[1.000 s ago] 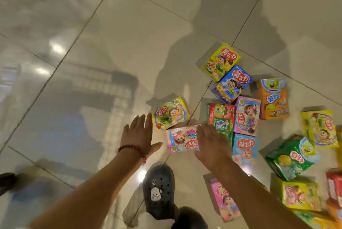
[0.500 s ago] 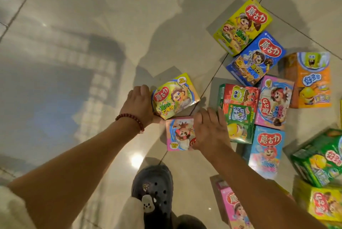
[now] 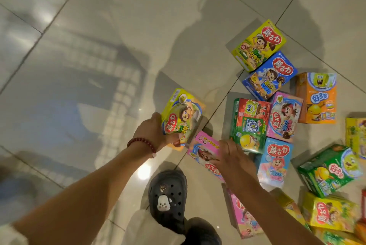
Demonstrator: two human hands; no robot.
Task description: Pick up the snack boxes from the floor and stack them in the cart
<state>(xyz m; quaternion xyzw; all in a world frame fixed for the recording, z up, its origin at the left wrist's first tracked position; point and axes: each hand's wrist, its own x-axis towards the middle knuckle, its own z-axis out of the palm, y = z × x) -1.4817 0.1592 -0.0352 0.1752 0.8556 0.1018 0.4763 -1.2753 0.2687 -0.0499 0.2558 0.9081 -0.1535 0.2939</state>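
Note:
My left hand [image 3: 153, 134], with a red bead bracelet at the wrist, grips a yellow-green snack box [image 3: 181, 116] by its near end, and the box is tilted up off the tiles. My right hand [image 3: 231, 155] holds a pink snack box [image 3: 202, 150] from its right side, fingers curled over it. Several more boxes lie on the floor to the right: a yellow one [image 3: 259, 45], a blue one [image 3: 270, 75], an orange one [image 3: 316, 98], a red-green one [image 3: 249, 125] and a light blue one [image 3: 275, 162]. No cart is in view.
My dark clog [image 3: 168, 197] stands on the glossy tiled floor [image 3: 99, 27] just below the hands. More boxes crowd the lower right corner, among them a green one [image 3: 328, 169], a yellow one [image 3: 332, 214] and a pink one [image 3: 244, 218]. A grid-like reflection shows on the tiles at left.
My left hand went from open above the floor to gripping the yellow-green box and tilting it up. My right hand closed on the pink box, which has turned and shifted.

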